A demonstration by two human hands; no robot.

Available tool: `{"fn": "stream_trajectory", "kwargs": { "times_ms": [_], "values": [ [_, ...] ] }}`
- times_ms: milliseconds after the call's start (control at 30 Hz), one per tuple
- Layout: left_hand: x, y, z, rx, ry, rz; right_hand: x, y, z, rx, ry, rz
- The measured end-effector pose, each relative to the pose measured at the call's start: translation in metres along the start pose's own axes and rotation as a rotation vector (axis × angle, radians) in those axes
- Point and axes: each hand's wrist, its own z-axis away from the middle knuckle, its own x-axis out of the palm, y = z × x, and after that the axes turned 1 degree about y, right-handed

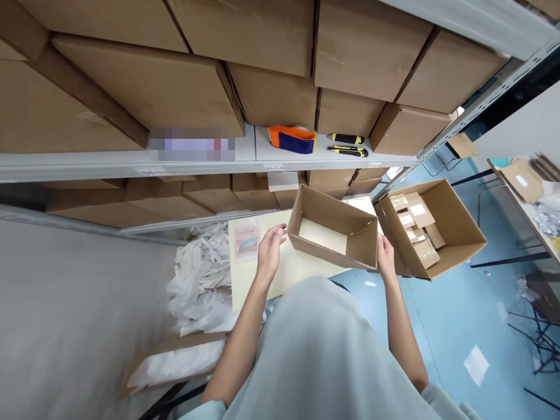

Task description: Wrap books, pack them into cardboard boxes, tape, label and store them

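A small cardboard box (326, 251) with its top uncovered is tilted above the cream tabletop (245, 286). My right hand (385, 256) is closed on its right end, with some fingers hidden behind the wall. Beside the box's left end is my left hand (270, 252), fingers apart and slightly bent; the fingertips are very near the wall, and I cannot tell if they touch. The inside of the box shows a pale bottom and nothing lying on it. A clear packet with a printed sheet (247, 242) lies on the tabletop left of my left hand.
Right of the table stands a large carton (459, 219) holding several small flat packages (420, 210). A shelf (258, 166) ahead carries cartons, an orange and blue tape roll (292, 140) and cutters (347, 150). Crumpled plastic wrap (201, 280) is heaped at left.
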Motion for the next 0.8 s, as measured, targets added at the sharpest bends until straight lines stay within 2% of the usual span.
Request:
{"fn": "stream_trajectory", "kwargs": {
  "times_ms": [133, 200, 300, 400, 533, 667, 800],
  "values": [
    [0.002, 0.034, -0.027, 0.171, -0.019, -0.317, -0.010, -0.015, 0.025, 0.098, 0.067, 0.127],
    [0.007, 0.048, -0.038, 0.207, -0.080, -0.496, -0.010, -0.024, 0.029, 0.052, 0.082, 0.256],
    [0.011, 0.059, -0.043, 0.247, -0.116, -0.669, -0.008, -0.037, 0.018, -0.067, 0.071, 0.404],
    [0.006, 0.062, -0.027, 0.316, -0.058, -0.731, -0.007, -0.049, -0.006, -0.184, 0.022, 0.475],
    [0.002, 0.057, 0.014, 0.320, 0.042, -0.793, -0.005, -0.053, -0.042, -0.311, -0.111, 0.514],
    [0.018, 0.047, 0.043, 0.219, 0.083, -0.825, 0.005, -0.048, -0.066, -0.411, -0.299, 0.542],
    [0.039, 0.042, 0.050, 0.188, 0.040, -0.794, 0.015, -0.047, -0.084, -0.542, -0.454, 0.497]
  ]
}}
